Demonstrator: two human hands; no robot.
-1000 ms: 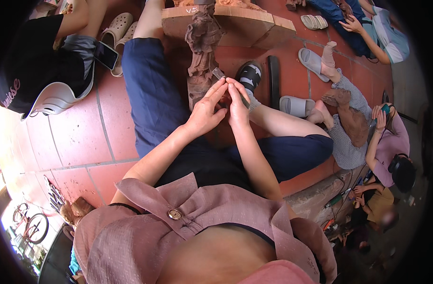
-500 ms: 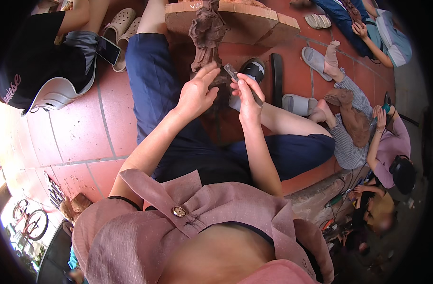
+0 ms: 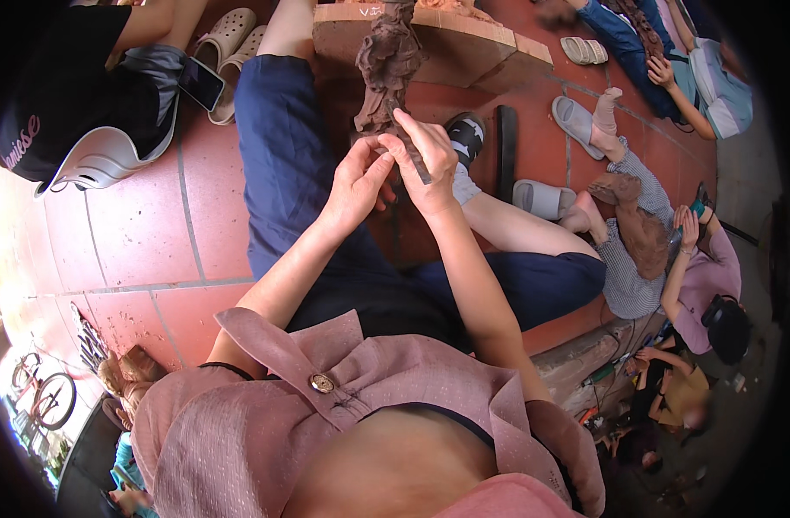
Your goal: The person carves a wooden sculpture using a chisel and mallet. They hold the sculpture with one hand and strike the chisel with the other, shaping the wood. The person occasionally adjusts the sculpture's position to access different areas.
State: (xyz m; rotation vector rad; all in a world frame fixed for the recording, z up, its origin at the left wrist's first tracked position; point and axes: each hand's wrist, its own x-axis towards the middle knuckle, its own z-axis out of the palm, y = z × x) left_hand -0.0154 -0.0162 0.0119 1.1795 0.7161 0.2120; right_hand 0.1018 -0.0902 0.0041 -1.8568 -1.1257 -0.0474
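A dark brown carved wooden figure point(image 3: 388, 65) stands upright between my legs, its lower part hidden behind my fingers. In my right hand point(image 3: 431, 164) is a short, flat, dark metal carving tool point(image 3: 421, 169). One end of it juts out below my palm, while the working end is covered by my fingers. My right index finger reaches up along the carving's side. My left hand point(image 3: 353, 188) is closed at the foot of the figure, thumb and fingers drawn together and meeting the right fingertips. What lies in its pinch is hidden.
Beyond the figure is a thick curved wooden block point(image 3: 447, 43). A black-and-white shoe point(image 3: 466, 138) and a grey slipper point(image 3: 542, 198) lie to the right. Someone in a black cap point(image 3: 49, 129) sits close on the left; other people work with brown carvings point(image 3: 641, 224) at right.
My right hand has turned and come left onto the carving with the tool. My left hand has gone from spread fingers to a closed grip beside it. The view has shifted slightly.
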